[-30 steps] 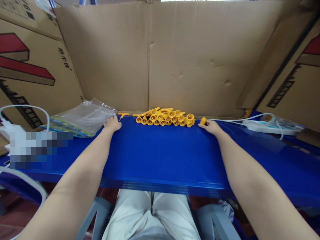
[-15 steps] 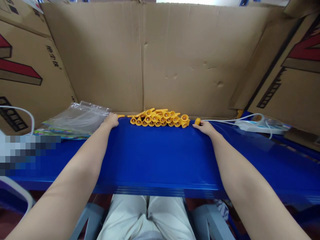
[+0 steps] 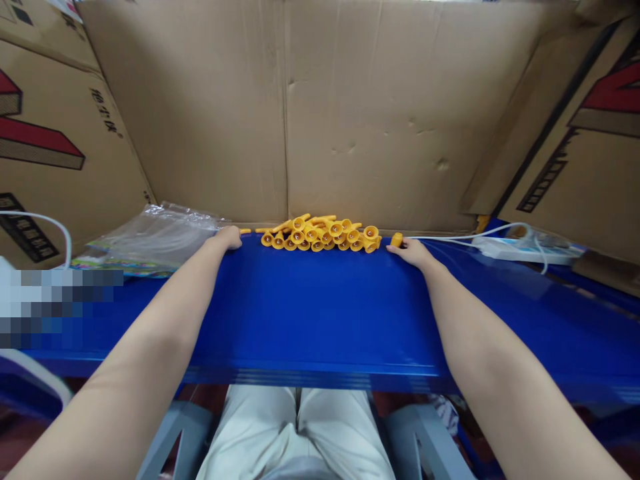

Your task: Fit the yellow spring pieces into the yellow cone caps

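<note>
A pile of yellow funnel-shaped pieces lies at the back of the blue tabletop, most of their flared ends facing me. Left of the pile, my left hand rests with curled fingers beside the plastic bags. A thin yellow stem shows just past its knuckles; what lies inside the fingers is hidden. On the right, my right hand closes thumb and fingers around a short yellow piece, a little apart from the pile.
A tall cardboard sheet stands behind the blue table, with printed cartons at the sides. White cables run to a power strip at the right. A white cable curves at the left.
The view has tilted slightly downward. Both hands stay in nearly the same places beside the pile, and the yellow pieces look unmoved.
</note>
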`<state>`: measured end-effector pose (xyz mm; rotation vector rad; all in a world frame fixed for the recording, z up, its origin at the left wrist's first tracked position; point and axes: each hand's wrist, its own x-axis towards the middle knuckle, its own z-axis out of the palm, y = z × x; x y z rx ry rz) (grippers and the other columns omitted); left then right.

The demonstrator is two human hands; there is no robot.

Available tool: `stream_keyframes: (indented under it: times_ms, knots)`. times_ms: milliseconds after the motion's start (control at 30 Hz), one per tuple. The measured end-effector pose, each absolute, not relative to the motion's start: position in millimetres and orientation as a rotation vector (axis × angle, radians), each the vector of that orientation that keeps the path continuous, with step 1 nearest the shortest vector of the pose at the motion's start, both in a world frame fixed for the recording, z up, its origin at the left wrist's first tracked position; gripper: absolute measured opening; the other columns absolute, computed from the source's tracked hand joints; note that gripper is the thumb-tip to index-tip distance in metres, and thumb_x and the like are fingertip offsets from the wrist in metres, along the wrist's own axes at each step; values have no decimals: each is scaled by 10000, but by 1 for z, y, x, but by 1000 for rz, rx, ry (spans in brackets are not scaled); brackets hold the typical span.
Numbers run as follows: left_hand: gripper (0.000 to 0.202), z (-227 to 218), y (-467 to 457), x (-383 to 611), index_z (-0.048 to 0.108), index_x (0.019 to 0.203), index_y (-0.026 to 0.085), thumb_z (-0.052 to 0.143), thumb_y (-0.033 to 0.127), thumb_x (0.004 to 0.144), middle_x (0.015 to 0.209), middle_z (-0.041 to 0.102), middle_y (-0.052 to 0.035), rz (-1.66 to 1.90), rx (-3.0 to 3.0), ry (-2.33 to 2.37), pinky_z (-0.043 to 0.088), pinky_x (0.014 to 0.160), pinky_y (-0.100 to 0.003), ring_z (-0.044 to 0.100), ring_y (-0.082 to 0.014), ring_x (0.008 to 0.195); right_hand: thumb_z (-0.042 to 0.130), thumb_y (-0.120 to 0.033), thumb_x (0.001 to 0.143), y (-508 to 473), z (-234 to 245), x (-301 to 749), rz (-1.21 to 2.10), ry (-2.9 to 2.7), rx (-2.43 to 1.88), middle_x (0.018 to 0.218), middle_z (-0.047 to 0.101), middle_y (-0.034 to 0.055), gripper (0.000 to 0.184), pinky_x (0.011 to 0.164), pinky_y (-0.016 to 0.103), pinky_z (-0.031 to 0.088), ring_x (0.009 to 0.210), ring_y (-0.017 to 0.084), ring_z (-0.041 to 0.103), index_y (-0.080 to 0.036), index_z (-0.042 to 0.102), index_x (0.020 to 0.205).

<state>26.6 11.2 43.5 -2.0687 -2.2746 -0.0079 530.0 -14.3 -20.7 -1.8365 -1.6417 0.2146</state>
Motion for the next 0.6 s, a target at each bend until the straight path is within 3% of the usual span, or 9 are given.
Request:
stream_keyframes:
  times_ms: [167, 300, 500, 600]
  knots:
    - [223, 53, 13, 29, 734, 825, 202, 606, 188, 643, 870, 736, -72, -141, -2196, -2322, 510, 742, -270, 678, -235, 858, 679, -396, 763, -15, -21, 530, 196, -1634, -1849, 1081, 704, 132, 341, 874, 334, 486, 1037, 269, 646, -135, 697, 982]
    - [217, 63, 8, 38, 719, 843, 196, 603, 190, 660, 853, 730, -62, -204, -2395, -2448, 521, 662, -264, 677, -185, 735, 668, -381, 779, -19, -18, 526, 198, -1630, -1872, 1108, 693, 149, 348, 891, 337, 479, 1057, 274, 637, -115, 692, 1002]
    - [225, 67, 5, 46, 730, 882, 208, 572, 251, 728, 888, 736, -65, -244, -2506, -2418, 527, 673, -245, 680, -168, 760, 658, -360, 790, -22, -15, 523, 202, -1647, -1847, 1079, 706, 124, 288, 884, 320, 480, 1037, 257, 648, -142, 698, 974]
    - [306, 63, 8, 43, 728, 978, 200, 579, 233, 713, 1003, 723, -91, -200, -2307, -2167, 518, 779, -268, 667, -224, 930, 658, -373, 789, -22, -15, 523, 184, -1645, -1870, 1082, 703, 135, 308, 876, 332, 485, 1028, 266, 650, -134, 697, 979]
